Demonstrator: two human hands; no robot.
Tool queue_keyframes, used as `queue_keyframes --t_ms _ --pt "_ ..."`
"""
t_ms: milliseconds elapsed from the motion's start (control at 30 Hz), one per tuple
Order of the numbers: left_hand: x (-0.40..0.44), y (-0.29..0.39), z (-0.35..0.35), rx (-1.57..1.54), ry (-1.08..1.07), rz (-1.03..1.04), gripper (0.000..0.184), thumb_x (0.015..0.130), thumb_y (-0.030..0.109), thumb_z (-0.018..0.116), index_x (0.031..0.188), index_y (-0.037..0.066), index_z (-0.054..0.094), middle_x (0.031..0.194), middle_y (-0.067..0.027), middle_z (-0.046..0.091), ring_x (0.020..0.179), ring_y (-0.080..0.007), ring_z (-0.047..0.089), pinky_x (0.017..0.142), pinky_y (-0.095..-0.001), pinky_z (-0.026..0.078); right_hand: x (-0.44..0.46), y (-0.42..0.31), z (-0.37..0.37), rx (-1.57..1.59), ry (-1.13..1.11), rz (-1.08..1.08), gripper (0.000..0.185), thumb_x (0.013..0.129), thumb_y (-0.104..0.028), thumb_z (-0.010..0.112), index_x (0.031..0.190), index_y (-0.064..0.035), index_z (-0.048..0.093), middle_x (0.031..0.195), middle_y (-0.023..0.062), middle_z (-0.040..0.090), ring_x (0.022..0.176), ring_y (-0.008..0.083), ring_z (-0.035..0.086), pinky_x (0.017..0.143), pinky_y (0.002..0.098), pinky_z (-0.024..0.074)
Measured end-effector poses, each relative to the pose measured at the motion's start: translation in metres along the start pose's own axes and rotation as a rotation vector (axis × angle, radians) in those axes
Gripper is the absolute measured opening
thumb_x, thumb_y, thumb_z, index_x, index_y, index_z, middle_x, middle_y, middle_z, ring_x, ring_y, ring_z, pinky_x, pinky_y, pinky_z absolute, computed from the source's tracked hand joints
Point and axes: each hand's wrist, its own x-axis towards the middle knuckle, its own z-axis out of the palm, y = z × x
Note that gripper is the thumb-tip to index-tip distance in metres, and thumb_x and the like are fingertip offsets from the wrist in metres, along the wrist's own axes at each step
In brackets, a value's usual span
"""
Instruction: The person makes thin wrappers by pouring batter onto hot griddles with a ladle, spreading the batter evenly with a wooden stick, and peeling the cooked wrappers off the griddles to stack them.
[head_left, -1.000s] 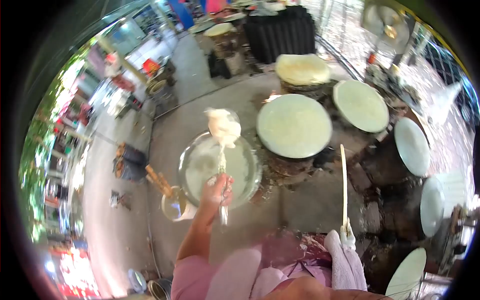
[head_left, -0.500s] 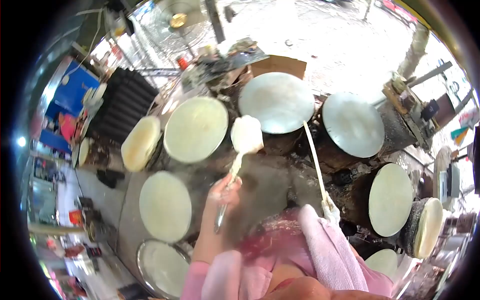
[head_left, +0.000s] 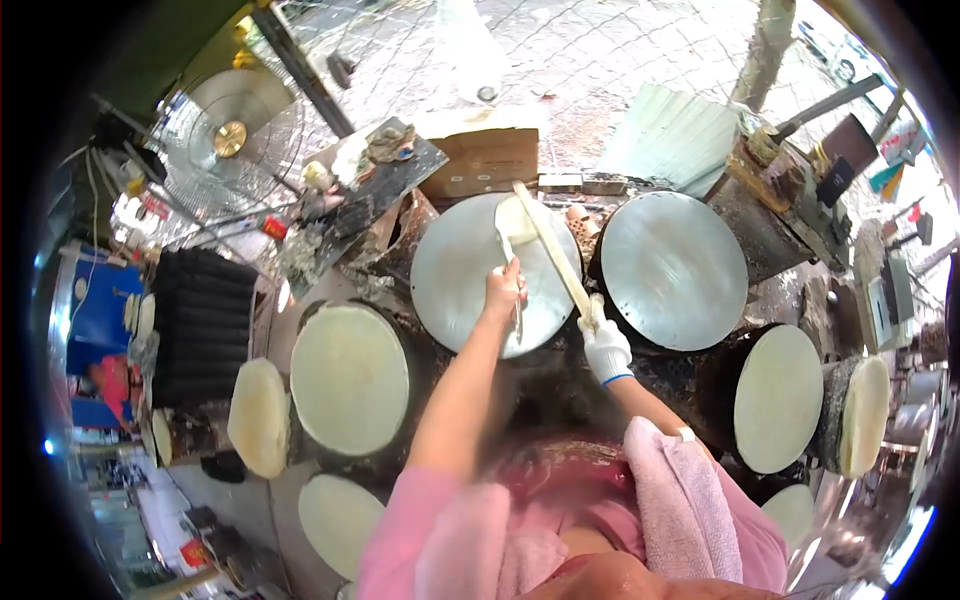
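My bare left hand point(head_left: 505, 289) is closed around the handle of a ladle point(head_left: 515, 219), whose pale, batter-covered head is over the upper part of a round grey griddle point(head_left: 452, 270). In a white glove, my right hand point(head_left: 605, 345) grips a long pale wooden stick point(head_left: 553, 250). The stick slants up and left across the same griddle, its far end beside the ladle head. Whether stick and ladle touch, I cannot tell. A second bare griddle point(head_left: 674, 270) stands just right of the stick.
Griddles covered with pale batter stand at left point(head_left: 350, 380) and right point(head_left: 779, 400). A thick pale stack point(head_left: 259, 418) is farther left. Behind the griddles are a cardboard box point(head_left: 485, 165) and a wire fence. A fan point(head_left: 230, 139) stands at upper left.
The view has swung right, away from the metal basin of batter. My left hand has carried the loaded ladle over the bare griddle, and my right hand has brought the stick there too.
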Motion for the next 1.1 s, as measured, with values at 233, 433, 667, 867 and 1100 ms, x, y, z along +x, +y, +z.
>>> queue_keyframes --t_ms 233,433,667,867,1100 --pt "0.003 0.0 -0.07 0.774 0.175 0.309 0.031 0.09 0.026 0.066 0.102 -0.002 0.058 0.082 -0.0241 0.066 0.078 -0.0416 0.064 0.071 -0.0475 0.049 -0.006 -0.022 0.034 0.436 0.017 0.194 0.053 0.094 -0.043 0.061 0.138 -0.016 0.055 0.079 0.0114 0.069 0.065 0.0152 0.061 0.062 0.0327 0.0482" --pt "-0.018 0.027 -0.124 0.783 0.243 0.498 0.033 0.094 0.022 0.064 0.112 -0.004 0.055 0.082 -0.0246 0.065 0.077 -0.0424 0.065 0.065 -0.0477 0.048 0.012 -0.079 0.052 0.256 -0.086 0.167 0.047 0.093 -0.049 0.058 0.131 -0.0211 0.061 0.077 0.0177 0.068 0.069 0.029 0.067 0.064 0.0396 0.05" --pt "-0.041 0.021 -0.185 0.796 0.279 0.648 0.025 0.097 0.018 0.061 0.108 -0.003 0.055 0.083 -0.0186 0.064 0.073 -0.032 0.064 0.064 -0.0383 0.051 0.029 -0.061 0.062 0.763 -0.276 0.204 0.039 0.092 -0.039 0.065 0.117 -0.0085 0.07 0.073 0.0051 0.067 0.063 0.011 0.062 0.06 0.0308 0.05" --pt "-0.102 0.028 -0.198 0.711 0.31 0.427 0.023 0.1 0.022 0.057 0.087 0.003 0.053 0.062 0.0002 0.047 0.051 -0.0089 0.046 0.045 -0.0277 0.039 0.049 -0.039 0.003 0.458 -0.116 0.021 0.046 0.092 -0.036 0.068 0.13 -0.0099 0.063 0.079 0.0044 0.069 0.073 0.0077 0.061 0.066 0.0281 0.0503" --pt "-0.154 0.012 -0.196 0.52 0.457 0.155 0.022 0.1 0.022 0.056 0.09 0.004 0.05 0.061 -0.0012 0.046 0.046 -0.0098 0.042 0.043 -0.0271 0.038 0.078 -0.051 0.022 0.709 -0.645 0.079 0.044 0.093 -0.036 0.065 0.124 -0.0042 0.066 0.078 0.0013 0.067 0.067 0.0095 0.061 0.062 0.0271 0.0482"
